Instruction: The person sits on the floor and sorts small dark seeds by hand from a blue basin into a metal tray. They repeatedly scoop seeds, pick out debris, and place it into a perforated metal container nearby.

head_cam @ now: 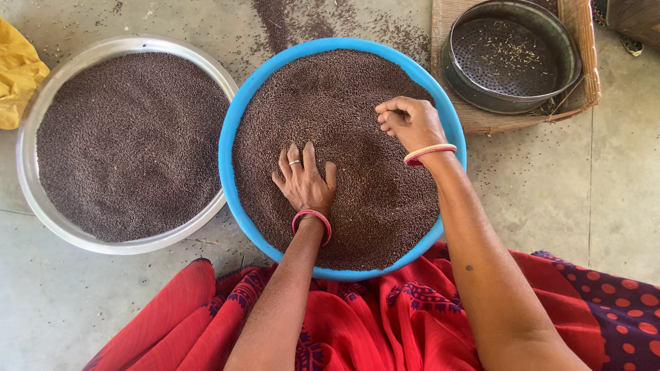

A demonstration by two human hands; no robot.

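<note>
Two wide basins of small dark seeds sit on the grey floor point(605, 178), with a few things around them. At the far left edge lies a crumpled yellow cloth point(17, 79), just beside the steel basin point(31, 178), which is filled almost level with dark seeds point(130, 144) and touches the blue basin point(230, 148) to its right. The blue basin holds a broad heap of the same seeds point(357, 213), its near rim against the red patterned cloth point(371, 323) over the person's lap. The left hand point(304, 180) lies flat on the heap, fingers spread apart and tips pressed into the seeds, a red bangle at the wrist. The right hand point(409, 122) rests on the seeds near the far right rim, fingers curled together in a loose fist; I cannot tell whether it grips any seeds. Loose seeds are scattered on the floor beyond the blue basin. At the upper right a round metal sieve point(512, 55) with bits of chaff sits in a woven tray point(584, 89)
</note>
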